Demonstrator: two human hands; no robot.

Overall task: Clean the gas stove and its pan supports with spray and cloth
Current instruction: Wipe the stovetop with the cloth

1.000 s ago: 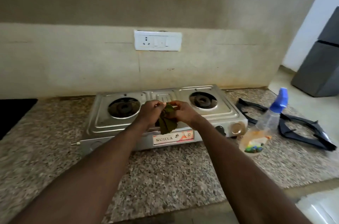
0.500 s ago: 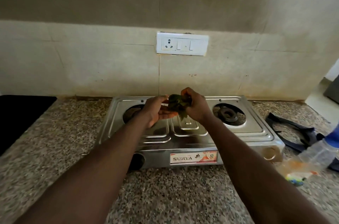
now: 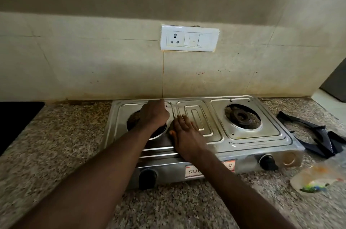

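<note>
The steel two-burner gas stove [image 3: 247, 141] stands on the granite counter against the wall. My left hand [image 3: 153, 114] is curled knuckles-up over the left burner, hiding most of it. The green cloth is out of sight, apparently bunched under that hand. My right hand [image 3: 184, 135] lies flat on the stove top just right of the left burner, fingers pointing toward the wall, with nothing in it. The right burner [image 3: 241, 116] is bare. The black pan supports [image 3: 318, 138] lie on the counter to the right of the stove. The spray bottle [image 3: 316, 179] lies at the right edge, blurred.
Two black knobs [image 3: 148, 176] [image 3: 267, 161] sit on the stove's front panel. A white socket plate [image 3: 189, 38] is on the tiled wall above. A black surface [image 3: 16, 116] adjoins the counter at far left. Speckled counter [image 3: 65, 144] runs in front and to the left.
Both hands held the green cloth up over the stove's middle. They have since dropped onto the stove: the left onto the left burner, the right flat beside it. My view has moved closer.
</note>
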